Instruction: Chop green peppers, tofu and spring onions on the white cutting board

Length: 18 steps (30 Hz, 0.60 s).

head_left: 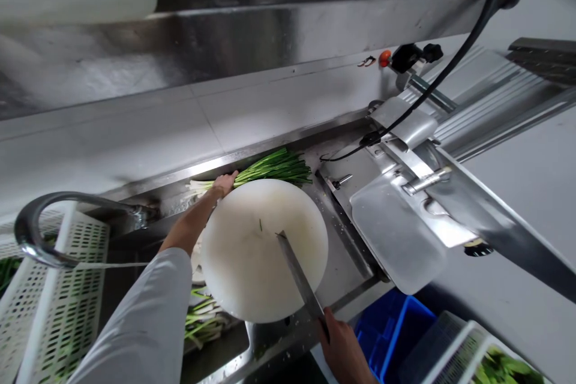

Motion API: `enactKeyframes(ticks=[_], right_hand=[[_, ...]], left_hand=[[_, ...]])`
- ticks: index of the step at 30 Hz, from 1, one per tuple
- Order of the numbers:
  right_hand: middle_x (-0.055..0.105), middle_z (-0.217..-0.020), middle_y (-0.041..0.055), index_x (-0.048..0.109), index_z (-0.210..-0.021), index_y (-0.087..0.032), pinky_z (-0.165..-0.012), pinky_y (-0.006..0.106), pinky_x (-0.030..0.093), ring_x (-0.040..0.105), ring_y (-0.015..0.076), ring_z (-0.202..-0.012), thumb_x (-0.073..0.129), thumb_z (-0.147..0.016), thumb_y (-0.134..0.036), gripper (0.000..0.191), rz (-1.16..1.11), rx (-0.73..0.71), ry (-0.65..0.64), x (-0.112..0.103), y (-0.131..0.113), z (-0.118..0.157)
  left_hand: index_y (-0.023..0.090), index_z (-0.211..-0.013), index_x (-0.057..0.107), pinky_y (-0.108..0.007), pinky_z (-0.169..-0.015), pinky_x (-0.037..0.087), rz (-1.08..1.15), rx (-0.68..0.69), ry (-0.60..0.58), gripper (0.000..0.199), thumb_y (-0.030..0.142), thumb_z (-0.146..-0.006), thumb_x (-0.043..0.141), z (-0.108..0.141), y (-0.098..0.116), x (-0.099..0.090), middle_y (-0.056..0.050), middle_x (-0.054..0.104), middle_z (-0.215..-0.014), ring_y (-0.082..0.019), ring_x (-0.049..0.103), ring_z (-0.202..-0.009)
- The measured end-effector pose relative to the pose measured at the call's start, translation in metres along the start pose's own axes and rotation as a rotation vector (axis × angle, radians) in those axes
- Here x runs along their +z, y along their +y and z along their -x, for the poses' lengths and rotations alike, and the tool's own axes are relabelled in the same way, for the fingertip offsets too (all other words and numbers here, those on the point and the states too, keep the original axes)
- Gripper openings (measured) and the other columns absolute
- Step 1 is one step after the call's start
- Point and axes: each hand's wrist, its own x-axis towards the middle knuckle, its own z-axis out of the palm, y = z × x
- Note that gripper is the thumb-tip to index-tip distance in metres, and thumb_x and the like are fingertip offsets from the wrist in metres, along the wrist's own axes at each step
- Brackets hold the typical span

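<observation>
Behind the round white cutting board [252,270], my left hand [225,182] is closed around a bunch of green onions [274,167], near their white ends. The green tops point right, along the wall. My right hand [344,348] grips the dark handle of a kitchen knife [299,273] at the board's front right. Its blade reaches over the board, tip near the middle. A small green scrap [260,225] lies on the board. More green onions [202,318] lie low at the board's left, partly hidden by my sleeve.
A metal slicing machine [405,186] stands at the right, a black cable hanging above it. A curved faucet [40,240] and white perforated basket [81,288] are at left. A steel shelf [225,42] crosses overhead. Blue crates [391,330] and a basket of leafy greens [504,366] sit lower right.
</observation>
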Motion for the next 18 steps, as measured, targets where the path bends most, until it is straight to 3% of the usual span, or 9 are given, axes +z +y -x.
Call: enactKeyframes(ticks=[5,10,14,16,18], right_hand=[[0.080,-0.103,0.0154,0.067,-0.126,-0.015,-0.082,0.030,0.051,0.077,0.0282,-0.102,0.037,-0.107,-0.021,0.036,-0.048,-0.025,0.031,0.004,0.006,-0.001],[0.080,-0.096,0.0136,0.070,-0.114,-0.017,-0.078,0.028,0.049,0.078,0.0265,-0.096,0.038,-0.106,-0.021,0.033,-0.063,-0.036,0.053,0.005,0.010,-0.006],[0.080,-0.096,0.0140,0.070,-0.123,-0.017,-0.080,0.029,0.050,0.079,0.0273,-0.097,0.040,-0.106,-0.022,0.035,-0.044,-0.056,0.040,-0.006,0.013,0.001],[0.081,-0.097,0.0131,0.069,-0.126,-0.018,-0.079,0.029,0.051,0.079,0.0278,-0.097,0.041,-0.106,-0.023,0.035,-0.055,-0.095,0.052,-0.008,0.022,0.009],[0.081,-0.096,0.0130,0.070,-0.123,-0.018,-0.076,0.030,0.052,0.080,0.0290,-0.096,0.040,-0.106,-0.026,0.035,-0.051,-0.121,0.062,-0.006,0.035,0.019]], left_hand=[[0.017,-0.147,0.046,-0.041,-0.093,0.054,-0.042,-0.029,0.055,0.062,0.029,-0.089,0.065,0.007,0.002,-0.012,-0.023,0.074,-0.120,-0.037,0.072,-0.114],[0.016,-0.145,0.047,-0.035,-0.092,0.053,-0.070,-0.041,0.145,0.059,0.027,-0.091,0.067,0.033,-0.005,-0.045,-0.014,0.075,-0.113,-0.029,0.070,-0.105],[0.019,-0.146,0.046,-0.038,-0.089,0.053,-0.072,-0.057,0.202,0.057,0.031,-0.094,0.064,0.083,-0.008,-0.064,-0.014,0.074,-0.115,-0.031,0.070,-0.102],[0.021,-0.149,0.043,-0.042,-0.087,0.053,-0.044,-0.082,0.200,0.059,0.032,-0.094,0.062,0.116,0.001,-0.057,-0.014,0.074,-0.111,-0.034,0.071,-0.100],[0.021,-0.152,0.040,-0.046,-0.087,0.054,-0.005,-0.105,0.155,0.062,0.031,-0.094,0.060,0.151,0.019,-0.036,-0.016,0.074,-0.110,-0.038,0.072,-0.101]])
